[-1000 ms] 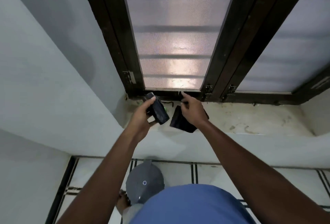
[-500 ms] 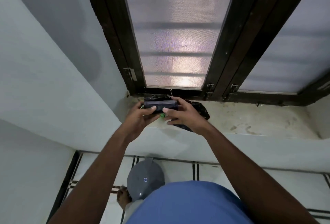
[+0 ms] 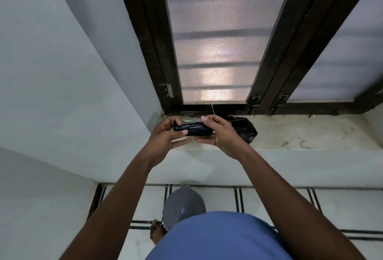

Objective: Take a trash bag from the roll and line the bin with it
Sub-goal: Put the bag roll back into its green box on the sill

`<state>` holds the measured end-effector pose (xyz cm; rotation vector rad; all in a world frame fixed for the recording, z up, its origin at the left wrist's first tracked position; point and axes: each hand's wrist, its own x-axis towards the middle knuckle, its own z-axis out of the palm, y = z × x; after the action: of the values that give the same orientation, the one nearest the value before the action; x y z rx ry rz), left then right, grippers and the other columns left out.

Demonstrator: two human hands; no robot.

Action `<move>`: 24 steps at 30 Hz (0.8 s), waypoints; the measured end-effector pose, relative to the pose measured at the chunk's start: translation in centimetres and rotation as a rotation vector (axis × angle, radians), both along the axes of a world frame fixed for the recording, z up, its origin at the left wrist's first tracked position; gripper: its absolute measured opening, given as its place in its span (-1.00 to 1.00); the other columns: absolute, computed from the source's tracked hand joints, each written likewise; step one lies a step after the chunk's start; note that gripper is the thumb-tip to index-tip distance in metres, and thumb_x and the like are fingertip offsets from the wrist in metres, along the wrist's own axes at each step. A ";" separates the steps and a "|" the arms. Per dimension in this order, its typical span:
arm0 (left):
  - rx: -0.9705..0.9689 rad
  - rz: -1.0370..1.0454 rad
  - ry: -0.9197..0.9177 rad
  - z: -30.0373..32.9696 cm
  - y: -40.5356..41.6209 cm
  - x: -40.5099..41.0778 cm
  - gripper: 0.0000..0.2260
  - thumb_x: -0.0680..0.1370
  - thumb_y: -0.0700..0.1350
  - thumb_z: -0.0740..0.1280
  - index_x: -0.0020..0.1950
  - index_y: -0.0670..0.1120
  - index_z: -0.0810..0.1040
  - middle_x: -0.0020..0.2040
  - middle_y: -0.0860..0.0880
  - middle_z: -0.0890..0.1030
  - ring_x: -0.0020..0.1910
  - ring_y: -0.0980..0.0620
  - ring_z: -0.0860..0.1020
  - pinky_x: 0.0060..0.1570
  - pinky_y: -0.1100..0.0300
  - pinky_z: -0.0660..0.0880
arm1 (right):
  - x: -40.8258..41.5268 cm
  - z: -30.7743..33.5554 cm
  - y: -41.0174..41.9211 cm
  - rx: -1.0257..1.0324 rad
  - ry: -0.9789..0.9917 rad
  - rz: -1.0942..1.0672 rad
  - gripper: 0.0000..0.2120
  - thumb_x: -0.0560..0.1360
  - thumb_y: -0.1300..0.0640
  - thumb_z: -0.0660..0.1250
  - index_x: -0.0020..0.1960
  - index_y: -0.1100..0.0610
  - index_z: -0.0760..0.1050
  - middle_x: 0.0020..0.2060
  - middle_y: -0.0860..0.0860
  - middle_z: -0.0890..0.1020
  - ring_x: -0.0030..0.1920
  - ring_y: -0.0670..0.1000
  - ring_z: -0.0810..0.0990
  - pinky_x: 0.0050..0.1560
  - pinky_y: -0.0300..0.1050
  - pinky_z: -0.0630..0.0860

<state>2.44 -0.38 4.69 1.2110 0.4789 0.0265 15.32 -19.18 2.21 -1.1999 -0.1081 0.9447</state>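
A dark roll of trash bags point(image 3: 194, 129) lies sideways between both hands, above the window sill. My left hand point(image 3: 165, 137) grips its left end, thumb across the front. My right hand point(image 3: 219, 133) grips its right end, fingers curled over the top. A crumpled black bag point(image 3: 245, 128) lies on the sill just right of my right hand. The grey lidded bin point(image 3: 183, 206) stands on the floor below, partly hidden by my blue shirt.
The pale stained sill point(image 3: 310, 133) runs right under a dark-framed window point(image 3: 215, 42). A white wall point(image 3: 62, 73) closes the left side. Tiled floor point(image 3: 269, 203) with dark lines lies below; a bare foot point(image 3: 156, 234) stands beside the bin.
The roll went from my left hand alone, tilted, to lying sideways in both hands. My right hand left the black bag on the sill and came onto the roll's right end.
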 end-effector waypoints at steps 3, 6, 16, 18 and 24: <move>0.122 -0.001 0.022 0.1 0.5 -0.5 -0.74 0.46 -0.39 0.43 -0.18 -0.03 0.50 0.12 -0.09 0.64 0.24 -0.13 0.64 0.25 -0.13 0.57 | -0.5 -0.4 0.2 -0.037 0.007 -0.014 -0.79 0.63 0.24 0.54 0.20 0.13 0.59 0.30 0.26 0.64 0.24 0.26 0.76 0.19 0.22 0.74; 0.365 0.111 -0.030 1.0 0.6 -0.3 -0.88 0.32 -0.17 0.43 -0.19 -0.04 0.58 0.05 -0.07 0.60 0.14 -0.02 0.57 0.18 0.08 0.44 | -0.7 -0.1 -0.1 -0.094 -0.026 0.021 -0.65 0.60 0.35 0.53 0.30 0.14 0.51 0.27 0.22 0.64 0.17 0.16 0.78 0.17 0.21 0.74; 0.416 -0.657 0.308 1.0 0.4 0.4 -0.66 0.69 0.14 0.38 0.35 -0.06 0.62 0.14 -0.02 0.77 -0.04 0.01 0.68 -0.12 0.06 0.62 | -0.1 1.5 -1.4 -0.109 -0.005 0.243 -0.58 0.61 0.46 0.45 0.38 0.19 0.48 0.36 0.32 0.64 0.24 0.26 0.75 0.11 0.15 0.77; 0.316 -0.605 0.287 0.3 0.2 -0.8 -0.65 0.68 0.12 0.40 0.33 -0.09 0.64 0.09 -0.05 0.76 -0.09 0.03 0.63 -0.22 0.13 0.54 | 0.4 1.3 -1.5 -0.147 0.019 0.290 -0.62 0.60 0.39 0.48 0.36 0.18 0.51 0.34 0.30 0.65 0.24 0.29 0.76 0.12 0.20 0.77; 0.221 -0.297 0.407 -2.2 1.3 -5.2 -0.57 0.65 0.14 0.43 0.31 -0.19 0.65 0.00 -0.07 0.73 -0.18 0.02 0.58 -0.31 0.18 0.49 | 2.5 -1.2 2.9 -0.673 -0.680 0.271 -0.60 0.59 -0.02 0.56 0.35 0.05 0.53 0.28 -0.01 0.67 0.26 0.06 0.69 0.15 0.09 0.71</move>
<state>-2.74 0.91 2.50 1.5024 0.6569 -0.4380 17.83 -16.24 1.02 -2.1457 -0.5363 0.7841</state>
